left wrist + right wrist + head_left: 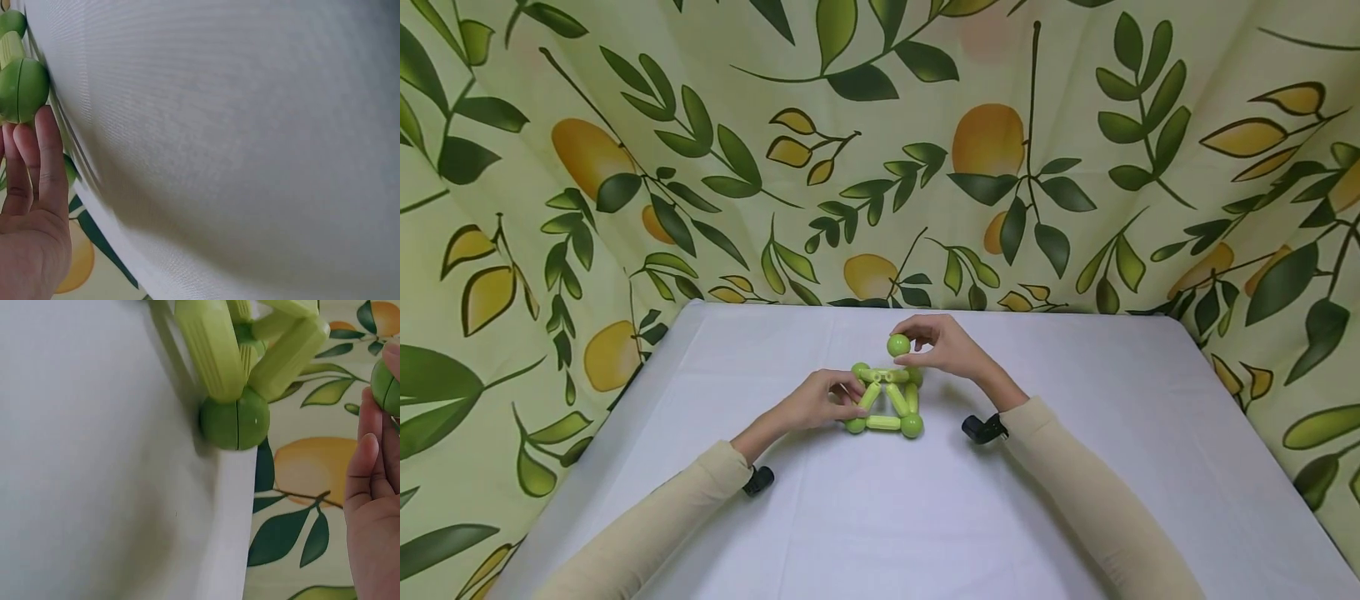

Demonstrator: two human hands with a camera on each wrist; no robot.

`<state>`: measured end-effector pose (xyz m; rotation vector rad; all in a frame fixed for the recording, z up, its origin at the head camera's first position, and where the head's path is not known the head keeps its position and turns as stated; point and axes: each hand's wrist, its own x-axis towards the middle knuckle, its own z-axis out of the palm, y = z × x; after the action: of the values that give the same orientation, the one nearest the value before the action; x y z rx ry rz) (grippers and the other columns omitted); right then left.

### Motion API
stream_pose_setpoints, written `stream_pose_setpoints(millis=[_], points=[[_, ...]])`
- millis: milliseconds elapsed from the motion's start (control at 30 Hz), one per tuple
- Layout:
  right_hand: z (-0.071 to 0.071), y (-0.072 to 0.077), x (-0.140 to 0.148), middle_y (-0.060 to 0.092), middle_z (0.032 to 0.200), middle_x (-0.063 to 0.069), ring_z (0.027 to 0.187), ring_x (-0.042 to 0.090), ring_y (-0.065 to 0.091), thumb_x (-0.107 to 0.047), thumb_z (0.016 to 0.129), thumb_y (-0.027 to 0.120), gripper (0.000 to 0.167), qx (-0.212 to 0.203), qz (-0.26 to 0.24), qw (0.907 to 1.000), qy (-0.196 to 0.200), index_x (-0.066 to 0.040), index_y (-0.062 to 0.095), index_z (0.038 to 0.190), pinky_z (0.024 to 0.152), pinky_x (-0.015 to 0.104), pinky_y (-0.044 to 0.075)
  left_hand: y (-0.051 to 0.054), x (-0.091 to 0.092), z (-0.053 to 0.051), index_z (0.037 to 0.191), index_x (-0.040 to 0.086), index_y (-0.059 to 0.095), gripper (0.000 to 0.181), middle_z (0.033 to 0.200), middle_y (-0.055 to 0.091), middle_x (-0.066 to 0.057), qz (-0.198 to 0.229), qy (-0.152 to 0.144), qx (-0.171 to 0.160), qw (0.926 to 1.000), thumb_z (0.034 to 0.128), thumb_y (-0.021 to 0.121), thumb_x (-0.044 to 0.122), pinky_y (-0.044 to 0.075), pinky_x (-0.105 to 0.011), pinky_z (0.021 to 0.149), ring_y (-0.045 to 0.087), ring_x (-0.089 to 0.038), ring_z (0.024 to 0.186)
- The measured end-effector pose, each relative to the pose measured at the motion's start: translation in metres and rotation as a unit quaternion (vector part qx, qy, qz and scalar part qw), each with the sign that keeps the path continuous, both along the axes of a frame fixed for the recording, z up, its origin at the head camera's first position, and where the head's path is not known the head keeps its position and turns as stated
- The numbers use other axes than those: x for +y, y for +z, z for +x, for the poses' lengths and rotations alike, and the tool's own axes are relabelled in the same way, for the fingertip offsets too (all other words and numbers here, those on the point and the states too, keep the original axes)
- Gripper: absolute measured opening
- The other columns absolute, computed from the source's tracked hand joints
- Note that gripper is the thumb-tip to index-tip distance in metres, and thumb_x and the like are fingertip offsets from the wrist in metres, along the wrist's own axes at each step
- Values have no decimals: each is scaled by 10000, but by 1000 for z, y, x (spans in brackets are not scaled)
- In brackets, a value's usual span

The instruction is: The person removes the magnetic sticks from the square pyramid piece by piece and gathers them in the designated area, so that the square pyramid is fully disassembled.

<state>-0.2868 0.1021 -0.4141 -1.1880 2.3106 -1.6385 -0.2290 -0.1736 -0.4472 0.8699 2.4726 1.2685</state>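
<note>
A green frame of light green rods [883, 423] and darker green balls [912, 426] sits on the table, with several rods leaning inward and upward. My left hand [823, 400] grips its left side, fingers and thumb near a lower corner ball; in the left wrist view the fingertips touch a ball [25, 90]. Above the frame, my right hand [951, 346] pinches a loose green ball [898, 345] between thumb and fingers. That ball [386, 390] is cut off at the edge of the right wrist view, apart from the rods [212, 350]. Left fingers hide part of the frame.
A white cloth covers the table [865, 517]. Behind it and along both sides hangs a curtain [880, 167] printed with leaves and orange fruit. Black wrist cameras [983, 429] are strapped on both wrists, close over the cloth.
</note>
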Motion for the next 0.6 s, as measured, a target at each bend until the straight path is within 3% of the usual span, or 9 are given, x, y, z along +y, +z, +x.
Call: stream_pose_setpoints(millis=[167, 333, 600], points=[[3, 6, 13, 690, 1050, 144, 898, 277, 618, 67, 838, 798, 325, -135, 95, 9998, -123, 86, 689, 1143, 758, 393, 514, 0, 1, 0, 994, 79, 703, 192, 919, 655, 4, -62, 56, -51, 10000, 862, 838, 113, 514, -295, 751, 612, -168, 824], [-11, -9, 30, 680, 1067, 142, 902, 371, 587, 55, 832, 811, 368, -188, 51, 9994, -291, 66, 690, 1179, 740, 323, 504, 0, 1, 1, 1001, 81, 708, 197, 923, 652, 14, -120, 134, -65, 9998, 858, 840, 107, 516, -290, 753, 613, -162, 821], [-20, -18, 61, 674, 1100, 143, 913, 280, 621, 2, 837, 831, 432, -484, -45, 9968, -641, 59, 662, 1231, 763, 276, 519, 0, 3, 1, 1022, 79, 719, 207, 931, 653, 23, -111, 152, -31, 9998, 859, 841, 113, 522, -293, 765, 615, -160, 825]])
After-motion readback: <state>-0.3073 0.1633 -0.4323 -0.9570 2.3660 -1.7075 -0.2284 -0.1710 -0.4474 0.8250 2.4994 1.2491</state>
